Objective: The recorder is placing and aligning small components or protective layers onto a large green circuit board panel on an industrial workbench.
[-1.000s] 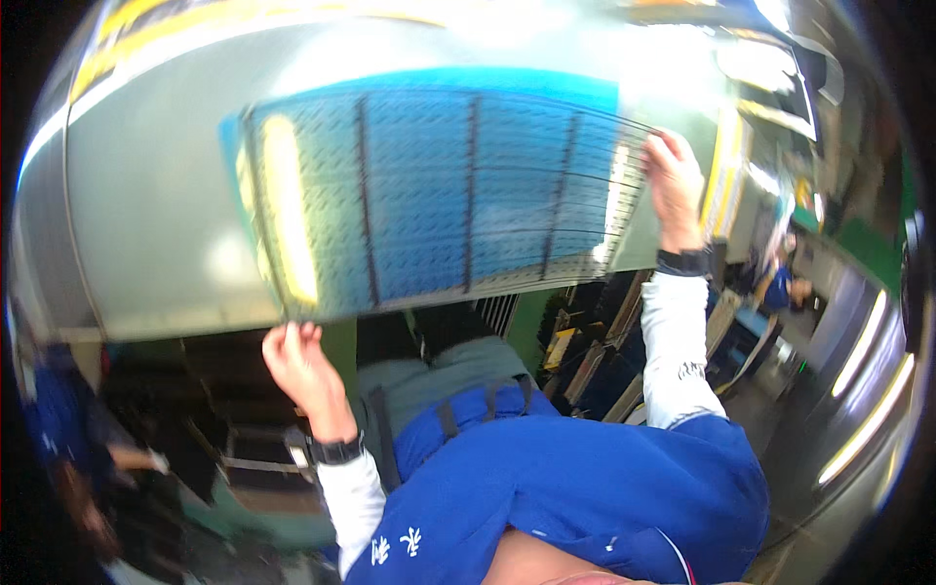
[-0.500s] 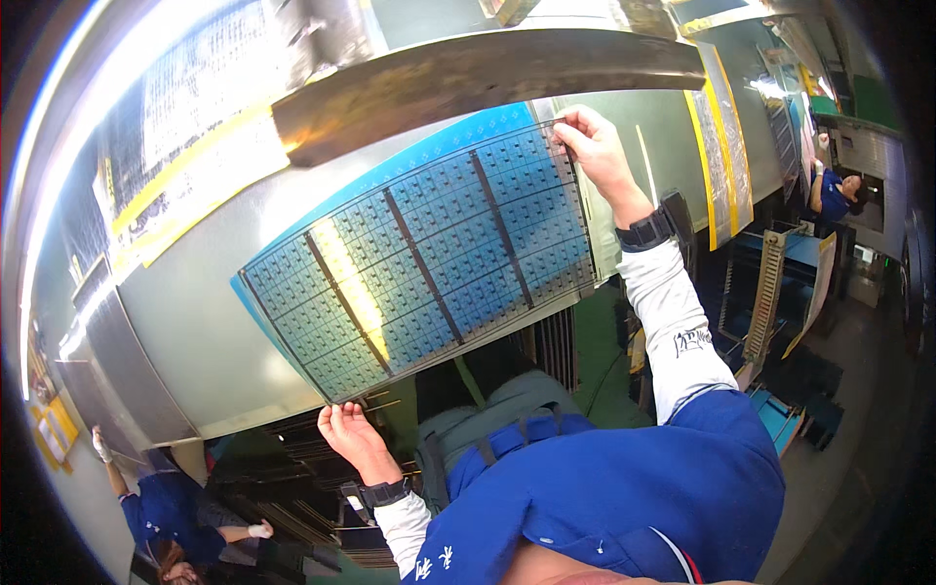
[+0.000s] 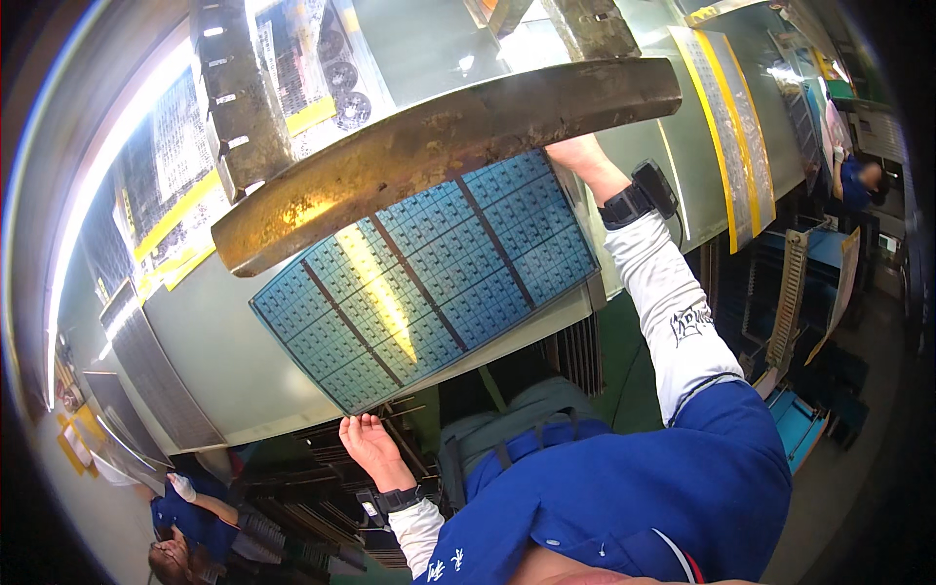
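A dark gridded sheet [image 3: 429, 278] lies over blue on the pale worktop, its far part hidden behind a heavy, worn metal bar [image 3: 458, 136]. Fingertips bunched together, my left hand [image 3: 378, 453] pinches or presses at the sheet's near left corner. My right hand [image 3: 585, 161] reaches to its far right corner, under the bar in this view. The bar covers those fingers, so their grip does not show. A yellow light reflection runs across the sheet.
Clear sheets with yellow tape lie on the worktop [image 3: 234, 366] at the far left, and a taped strip [image 3: 726, 136] lies on the right. Racks of panels stand below the near edge. One person [image 3: 195, 507] works at the lower left, another [image 3: 858, 185] at the far right.
The blue margin along the sheet's far and left edges no longer shows. The metal bar now sits lower in view, over the far edge and my right fingers. My left hand stays at the corner.
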The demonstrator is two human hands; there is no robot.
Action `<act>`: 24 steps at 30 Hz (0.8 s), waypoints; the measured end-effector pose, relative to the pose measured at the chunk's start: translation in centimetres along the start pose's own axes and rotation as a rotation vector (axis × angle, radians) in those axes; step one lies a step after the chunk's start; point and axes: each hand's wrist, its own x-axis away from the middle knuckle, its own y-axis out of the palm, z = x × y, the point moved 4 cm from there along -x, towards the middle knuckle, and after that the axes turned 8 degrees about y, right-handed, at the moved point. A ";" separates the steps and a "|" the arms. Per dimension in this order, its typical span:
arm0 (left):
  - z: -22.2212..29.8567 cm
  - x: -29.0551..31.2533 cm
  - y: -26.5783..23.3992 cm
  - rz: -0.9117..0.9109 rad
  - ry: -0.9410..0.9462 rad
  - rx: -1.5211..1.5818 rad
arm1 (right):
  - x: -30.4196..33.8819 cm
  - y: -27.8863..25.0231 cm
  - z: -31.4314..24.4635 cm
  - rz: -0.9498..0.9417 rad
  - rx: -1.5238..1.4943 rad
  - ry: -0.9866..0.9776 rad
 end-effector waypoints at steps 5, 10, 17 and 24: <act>-0.2 0.0 -0.8 0.006 0.002 -0.006 | 0.0 -0.1 -3.3 -0.122 0.279 0.235; -0.2 -0.1 -0.4 0.000 0.003 -0.012 | -0.7 -0.2 -0.7 0.028 0.062 0.031; -0.3 -0.1 -0.4 -0.002 0.008 -0.016 | -1.2 -1.0 0.1 -0.290 -0.321 0.077; -0.2 -0.1 -0.3 -0.002 0.021 -0.004 | -1.8 -0.3 1.4 -0.254 -0.400 0.149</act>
